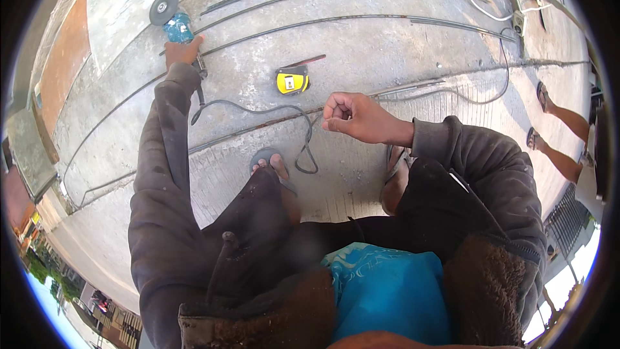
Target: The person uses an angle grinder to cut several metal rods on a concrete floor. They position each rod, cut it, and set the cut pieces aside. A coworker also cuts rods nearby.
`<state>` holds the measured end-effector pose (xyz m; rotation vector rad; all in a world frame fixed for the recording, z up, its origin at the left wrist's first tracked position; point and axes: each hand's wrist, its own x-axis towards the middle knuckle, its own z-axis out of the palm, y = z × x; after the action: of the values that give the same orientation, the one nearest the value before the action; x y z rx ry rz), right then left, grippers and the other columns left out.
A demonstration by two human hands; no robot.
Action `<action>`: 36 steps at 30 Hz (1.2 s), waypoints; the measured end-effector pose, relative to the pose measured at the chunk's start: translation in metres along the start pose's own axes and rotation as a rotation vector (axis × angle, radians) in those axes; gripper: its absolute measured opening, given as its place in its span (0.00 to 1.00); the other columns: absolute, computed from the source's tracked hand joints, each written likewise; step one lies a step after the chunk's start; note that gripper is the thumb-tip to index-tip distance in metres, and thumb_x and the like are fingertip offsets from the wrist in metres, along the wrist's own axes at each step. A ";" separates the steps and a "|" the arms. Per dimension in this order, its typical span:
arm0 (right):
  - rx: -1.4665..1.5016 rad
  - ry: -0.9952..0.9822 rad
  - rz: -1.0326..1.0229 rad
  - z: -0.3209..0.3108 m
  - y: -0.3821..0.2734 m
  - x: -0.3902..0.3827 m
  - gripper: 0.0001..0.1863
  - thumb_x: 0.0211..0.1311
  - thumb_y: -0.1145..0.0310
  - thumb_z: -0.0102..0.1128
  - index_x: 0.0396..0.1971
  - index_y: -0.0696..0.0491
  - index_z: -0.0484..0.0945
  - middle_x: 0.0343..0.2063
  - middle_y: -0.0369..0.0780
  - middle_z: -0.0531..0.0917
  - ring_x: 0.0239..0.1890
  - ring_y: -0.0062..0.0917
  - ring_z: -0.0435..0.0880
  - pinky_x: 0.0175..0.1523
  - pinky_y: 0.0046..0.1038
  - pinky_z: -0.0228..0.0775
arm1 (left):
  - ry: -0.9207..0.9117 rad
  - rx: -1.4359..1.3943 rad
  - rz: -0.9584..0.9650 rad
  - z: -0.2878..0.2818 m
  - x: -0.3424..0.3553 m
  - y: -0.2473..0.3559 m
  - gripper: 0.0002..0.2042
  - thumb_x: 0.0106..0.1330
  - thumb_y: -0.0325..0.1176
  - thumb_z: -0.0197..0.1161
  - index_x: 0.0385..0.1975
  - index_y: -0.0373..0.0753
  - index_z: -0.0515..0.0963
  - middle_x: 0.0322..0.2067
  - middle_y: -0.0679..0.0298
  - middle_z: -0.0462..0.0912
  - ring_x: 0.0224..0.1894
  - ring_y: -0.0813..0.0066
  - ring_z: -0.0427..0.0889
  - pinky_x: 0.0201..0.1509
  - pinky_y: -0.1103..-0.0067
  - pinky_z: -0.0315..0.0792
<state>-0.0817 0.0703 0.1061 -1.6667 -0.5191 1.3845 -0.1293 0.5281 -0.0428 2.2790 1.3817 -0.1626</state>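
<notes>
My left hand [183, 53] reaches far out to the left, wrapped around the body of a teal angle grinder [177, 28]. The grinder's dark round disc [164, 8] points away from me, by the pale concrete. My right hand [357, 116] is in front of my right knee, fingers curled in, with nothing seen in them. Between the hands, a yellow and black tape measure [292, 81] rests on the ground. A grey power cord [245, 108] trails from the grinder's rear and loops near my left foot.
Several long thin metal rods [316, 22] lie across the concrete ahead; more run along a slab joint [258, 125] near my feet. A short dark piece [305, 62] lies behind the tape measure. At right are a white cable [475, 1], an outlet box [518, 22] and another person's legs [560, 152].
</notes>
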 end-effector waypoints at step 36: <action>0.686 0.151 -0.212 -0.009 -0.043 -0.056 0.40 0.49 0.43 0.73 0.54 0.56 0.72 0.53 0.46 0.75 0.55 0.36 0.75 0.53 0.40 0.70 | -0.859 -0.526 0.582 -0.096 -0.330 0.199 0.25 0.56 0.24 0.63 0.55 0.35 0.67 0.41 0.62 0.75 0.38 0.77 0.77 0.40 0.80 0.74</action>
<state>-0.0803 0.0465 0.1733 -1.1056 -0.0999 1.0990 -0.1318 0.2276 0.2169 1.7224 0.2582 -0.4524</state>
